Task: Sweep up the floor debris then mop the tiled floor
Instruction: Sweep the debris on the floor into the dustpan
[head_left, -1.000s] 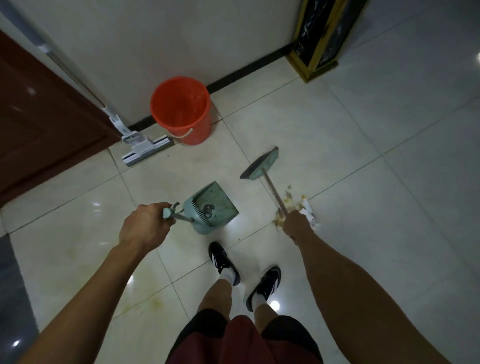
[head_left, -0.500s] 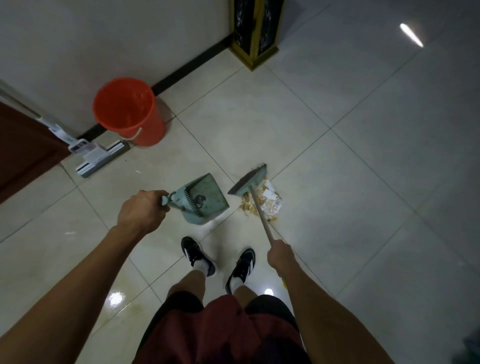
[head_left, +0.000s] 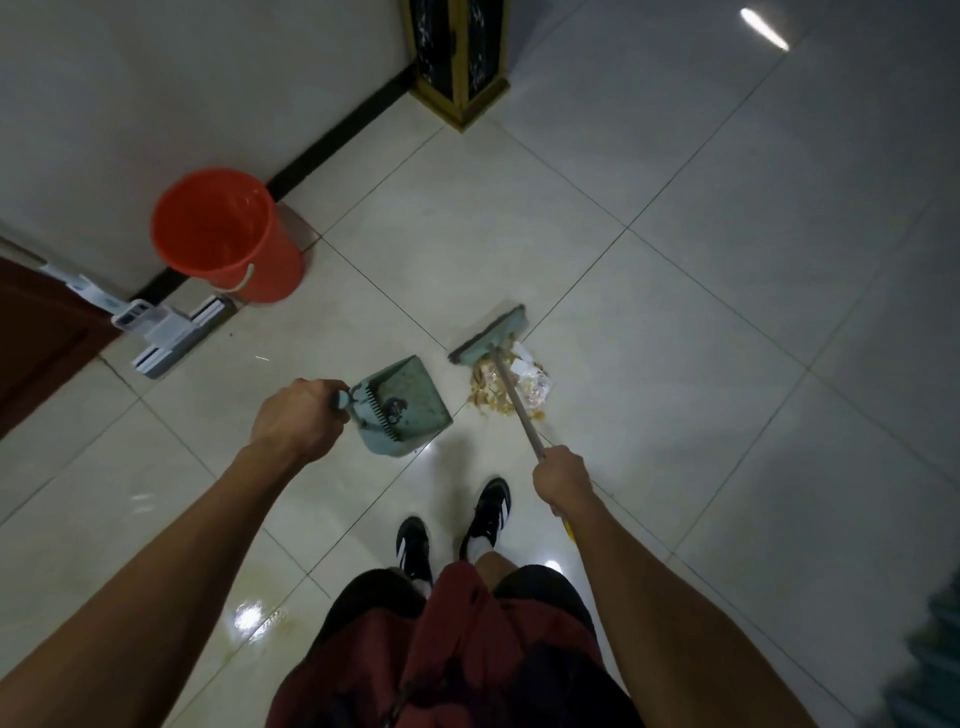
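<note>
My left hand grips the handle of a pale green dustpan, which sits low over the tiles in front of my feet. My right hand grips the wooden handle of a broom. The broom's green head rests on the floor just beyond a small pile of debris, peels and scraps of wrapper, lying to the right of the dustpan's mouth. A white flat mop leans against the wall at left, its head on the floor.
An orange bucket stands by the wall's black skirting. A black and gold stand stands at the top. A dark wooden door is at the far left. My two shoes are below the dustpan. Glossy pale tiles spread to the right.
The broom head swung from beyond the dustpan to behind the debris, and the pile now lies close beside the dustpan. My view turned right, so bucket and mop shifted left.
</note>
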